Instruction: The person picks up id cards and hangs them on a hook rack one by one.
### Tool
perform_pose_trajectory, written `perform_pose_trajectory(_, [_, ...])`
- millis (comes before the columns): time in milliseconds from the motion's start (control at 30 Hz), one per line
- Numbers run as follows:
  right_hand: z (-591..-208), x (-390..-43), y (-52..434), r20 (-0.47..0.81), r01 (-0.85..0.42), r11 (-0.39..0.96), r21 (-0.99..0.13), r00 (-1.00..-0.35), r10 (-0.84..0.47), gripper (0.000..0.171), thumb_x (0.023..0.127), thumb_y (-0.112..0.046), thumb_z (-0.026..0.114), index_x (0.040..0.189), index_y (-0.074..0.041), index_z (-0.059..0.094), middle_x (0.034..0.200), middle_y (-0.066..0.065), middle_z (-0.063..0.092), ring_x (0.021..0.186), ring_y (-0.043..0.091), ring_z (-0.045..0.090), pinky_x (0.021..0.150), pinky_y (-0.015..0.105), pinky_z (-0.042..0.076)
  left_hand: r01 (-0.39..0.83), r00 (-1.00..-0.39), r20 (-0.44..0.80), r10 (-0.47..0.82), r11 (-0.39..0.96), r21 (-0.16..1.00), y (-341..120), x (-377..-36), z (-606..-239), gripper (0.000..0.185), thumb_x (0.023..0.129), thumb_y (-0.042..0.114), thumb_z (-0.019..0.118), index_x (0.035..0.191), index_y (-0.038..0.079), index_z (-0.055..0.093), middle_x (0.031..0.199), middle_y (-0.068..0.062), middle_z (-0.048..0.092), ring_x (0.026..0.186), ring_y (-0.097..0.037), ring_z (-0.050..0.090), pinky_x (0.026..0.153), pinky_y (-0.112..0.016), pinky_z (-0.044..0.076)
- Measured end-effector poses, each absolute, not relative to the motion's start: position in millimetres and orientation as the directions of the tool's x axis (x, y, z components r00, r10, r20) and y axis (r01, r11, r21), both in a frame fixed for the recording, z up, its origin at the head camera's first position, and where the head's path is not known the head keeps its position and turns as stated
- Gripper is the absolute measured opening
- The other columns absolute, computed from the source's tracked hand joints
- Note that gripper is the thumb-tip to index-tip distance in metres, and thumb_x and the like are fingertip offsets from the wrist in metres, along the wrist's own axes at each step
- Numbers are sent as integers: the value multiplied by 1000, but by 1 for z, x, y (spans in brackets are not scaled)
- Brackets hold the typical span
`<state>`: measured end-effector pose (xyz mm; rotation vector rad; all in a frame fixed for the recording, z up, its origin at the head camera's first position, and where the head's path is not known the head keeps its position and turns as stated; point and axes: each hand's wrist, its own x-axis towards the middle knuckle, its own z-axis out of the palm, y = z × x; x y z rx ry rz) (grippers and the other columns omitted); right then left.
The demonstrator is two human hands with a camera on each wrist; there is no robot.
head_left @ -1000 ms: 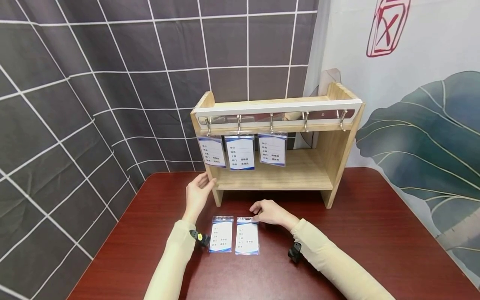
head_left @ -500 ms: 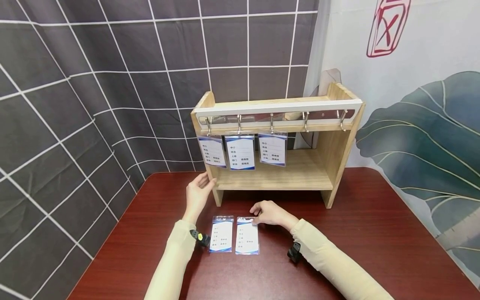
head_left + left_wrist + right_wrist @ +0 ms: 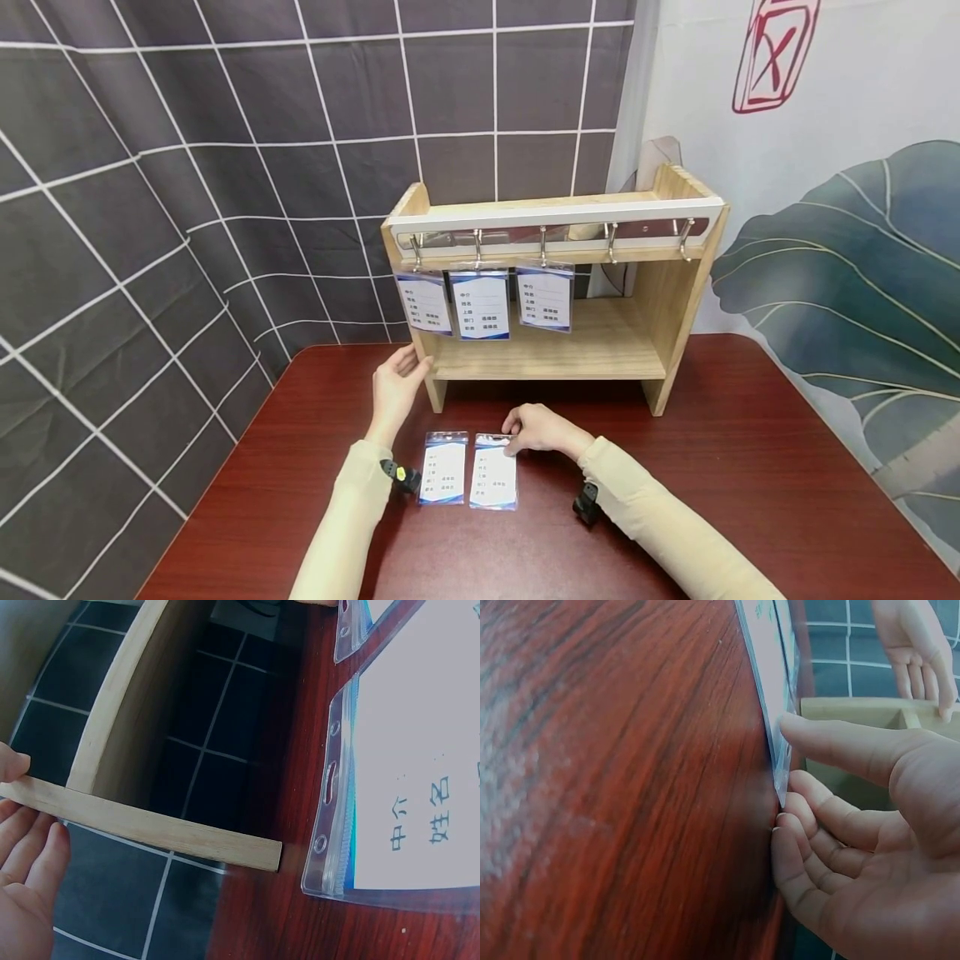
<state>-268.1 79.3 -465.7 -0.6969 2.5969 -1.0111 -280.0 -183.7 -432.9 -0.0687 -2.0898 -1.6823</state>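
Observation:
My left hand [image 3: 392,398] holds the left side panel [image 3: 165,825] of a small wooden shelf [image 3: 547,358], thumb on one face and fingers on the other. Two clear plastic badge holders with white and blue cards lie on the red-brown table. My right hand [image 3: 547,428] pinches the top edge of the right badge holder [image 3: 493,479], its thumb on the face and its fingertips [image 3: 799,806] curled at the edge against the tabletop. The left badge holder [image 3: 442,475] lies beside it, close to my left wrist.
Three similar badge holders, the middle one [image 3: 483,312] among them, hang from the left hooks on the shelf's white rail [image 3: 555,218]. Two hooks on the right, including the end hook [image 3: 685,239], carry nothing. Dark checked cloth [image 3: 315,192] hangs behind the table [image 3: 720,467].
My right hand has shifted very slightly to the right, and the top of the right badge holder has moved a little with it. My left hand stays on the shelf panel.

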Motion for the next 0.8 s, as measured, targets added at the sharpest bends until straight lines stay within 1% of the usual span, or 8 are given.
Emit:
perform_pose_trajectory(100, [-465, -268, 79, -102, -308, 646, -698, -851, -515, 25, 77, -2, 89, 95, -3, 71, 78, -2, 56, 58, 7, 55, 56, 17, 48, 305, -898, 367, -241, 258, 917, -183, -280, -432, 44, 94, 6, 79, 133, -9, 66, 129, -27, 67, 122, -41, 66, 102, -43, 56])
perform_pose_trajectory(167, [-465, -269, 79, -109, -302, 648, -699, -851, -513, 25, 77, -1, 89, 94, -3, 71, 78, -1, 56, 59, 7, 54, 55, 17, 47, 315, -897, 373, -238, 250, 916, -185, -282, -436, 44, 94, 9, 80, 133, -7, 67, 128, -25, 69, 122, -39, 67, 102, -42, 57])
perform_pose_trajectory(467, [-465, -267, 78, -120, -292, 651, -701, -851, -511, 24, 78, -1, 89, 95, -2, 72, 77, -1, 56, 65, 9, 51, 60, 19, 46, 316, -894, 378, -241, 260, 912, -186, -281, -437, 43, 94, 10, 81, 131, -6, 69, 127, -25, 69, 121, -39, 67, 102, -43, 57])
perform_pose_trajectory(667, [-463, -265, 79, -107, -301, 649, -699, -853, -511, 24, 77, -2, 89, 93, -3, 72, 77, -2, 57, 68, 9, 50, 63, 20, 45, 309, -898, 371, -237, 260, 915, -184, -279, -434, 44, 94, 10, 80, 132, -7, 67, 129, -25, 68, 122, -39, 67, 102, -43, 57])
perform_pose_trajectory(800, [-462, -265, 82, -105, -298, 648, -700, -856, -507, 24, 75, -1, 90, 91, -4, 72, 77, -2, 57, 68, 9, 51, 63, 19, 46, 310, -897, 373, -236, 264, 913, -184, -279, -433, 44, 94, 10, 80, 132, -7, 67, 129, -25, 68, 122, -39, 67, 102, -43, 57])
